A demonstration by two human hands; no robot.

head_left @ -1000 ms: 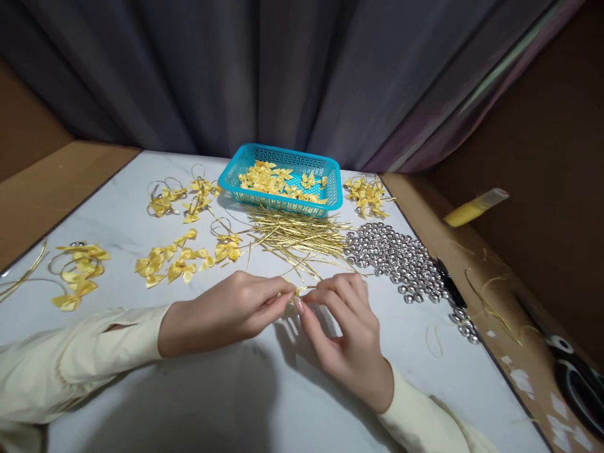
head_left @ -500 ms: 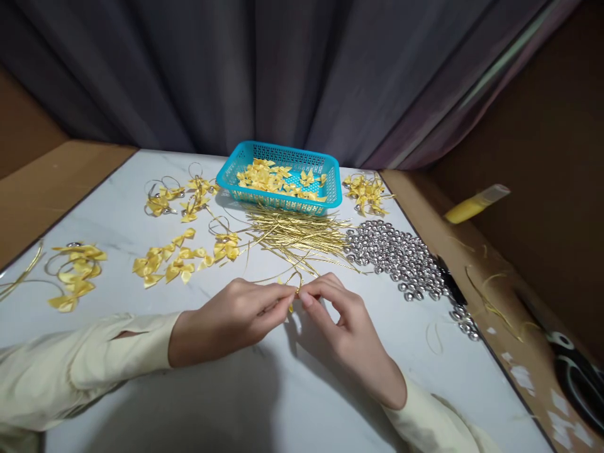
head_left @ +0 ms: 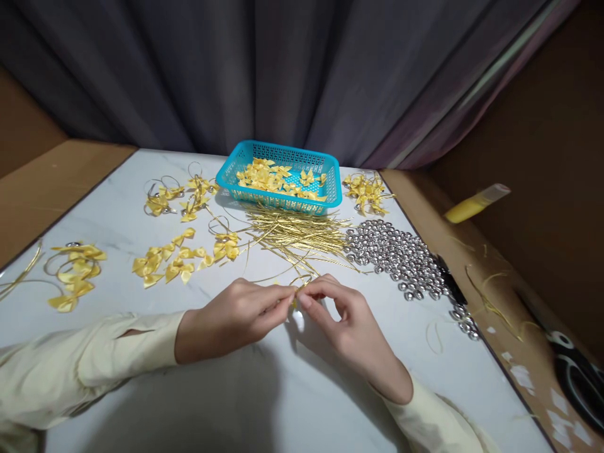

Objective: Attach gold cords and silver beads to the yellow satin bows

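Note:
My left hand [head_left: 245, 313] and my right hand [head_left: 342, 321] meet fingertip to fingertip above the table, each closed in a pinch. Between them is a looped gold cord [head_left: 300, 280], its loop standing up beyond the fingertips. A bit of yellow ribbon shows just under the pinch, and a small bright silvery spot hangs below it, too blurred to name. Most of what the fingers grip is hidden. Just beyond my hands lies a pile of gold cords [head_left: 297, 231]. To the right spreads a heap of silver bells or beads [head_left: 396, 255].
A blue plastic basket [head_left: 278, 200] of yellow bows stands at the back. Loose bows [head_left: 165, 258] lie on the left, bows with cord loops [head_left: 78, 274] farther left, more bows [head_left: 368, 192] back right. Scissors [head_left: 578, 377] and a yellow tube [head_left: 476, 203] are at the right.
The cord loop between my fingertips has tipped slightly to the right. A bright silvery spot now shows below the pinch. Both hands stay almost in place.

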